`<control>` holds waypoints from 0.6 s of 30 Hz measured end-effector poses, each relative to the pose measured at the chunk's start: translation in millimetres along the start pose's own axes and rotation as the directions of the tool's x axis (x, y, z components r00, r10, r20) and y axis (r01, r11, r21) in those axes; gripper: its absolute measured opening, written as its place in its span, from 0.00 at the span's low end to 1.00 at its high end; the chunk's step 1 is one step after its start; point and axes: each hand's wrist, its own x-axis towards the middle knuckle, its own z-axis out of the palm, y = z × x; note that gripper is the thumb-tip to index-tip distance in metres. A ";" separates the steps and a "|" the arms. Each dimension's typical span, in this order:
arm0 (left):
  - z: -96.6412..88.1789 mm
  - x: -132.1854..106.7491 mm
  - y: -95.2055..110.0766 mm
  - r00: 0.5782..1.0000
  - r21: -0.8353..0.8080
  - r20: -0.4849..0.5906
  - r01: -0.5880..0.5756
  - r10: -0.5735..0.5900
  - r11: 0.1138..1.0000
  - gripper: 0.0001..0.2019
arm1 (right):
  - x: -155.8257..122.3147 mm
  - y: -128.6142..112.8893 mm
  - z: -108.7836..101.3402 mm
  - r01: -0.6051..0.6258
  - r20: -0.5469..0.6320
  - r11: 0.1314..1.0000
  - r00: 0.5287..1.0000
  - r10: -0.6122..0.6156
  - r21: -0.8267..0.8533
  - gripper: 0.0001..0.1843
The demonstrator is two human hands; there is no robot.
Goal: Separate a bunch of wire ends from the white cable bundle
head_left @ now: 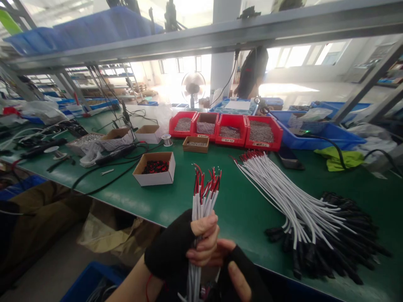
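Hidden: the lower end of the wire bundle (201,209) runs out of the bottom of the view, so its plug ends cannot be made out; both wrists are cut off there too.
Left hand (189,247): in a black fingerless glove, fingers wrapped tight round the bundle, squeezing the white cables together just off the table's near edge.
Right hand (236,268): also gloved in black, tucked just beneath and beside the left, bare fingertips touching the cables; whether it truly grips them I cannot tell, as the left hand covers the contact.
Wire bundle: held upright, smooth round white jackets, thin red and black leads fanning out at the top with stripped tips.
Cable heap (308,209): a big loose sheaf on the table toward the right near edge, white jackets, red tips pointing to the far side, black moulded plugs piled in a glossy tangle toward the near side.
Table (245,197): flat green mat, slightly shiny.
White box (155,168): open cardboard, left of centre, filled with small red and black pieces too small to identify.
Red bins (226,130): four plastic trays in a row toward the far edge, holding grey metallic bits.
Far side: a person in dark clothing (252,71) stands beyond the table, half washed out by window glare.
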 end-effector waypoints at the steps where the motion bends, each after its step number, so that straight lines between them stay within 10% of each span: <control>1: 1.8 -1.5 3.8 1.000 0.010 0.008 0.021 -0.021 1.000 0.26 | 1.1 -11.2 1.2 0.058 -0.016 0.997 0.998 -0.058 0.040 0.28; 3: 6.0 -2.9 6.5 0.997 0.033 0.022 0.080 -0.081 0.996 0.23 | 3.1 -33.2 6.1 0.109 -0.077 0.986 0.992 -0.100 0.127 0.25; 11: 6.1 -1.7 -35.9 0.940 0.051 -0.084 0.335 -0.330 0.941 0.22 | 9.9 -64.6 20.6 -0.440 0.083 0.873 0.898 0.433 0.210 0.31; 18: 1.3 -11.8 -51.0 0.947 0.131 -0.277 0.206 -0.164 0.970 0.24 | 12.9 -35.0 3.5 -0.138 -0.160 0.978 0.981 0.113 -0.155 0.29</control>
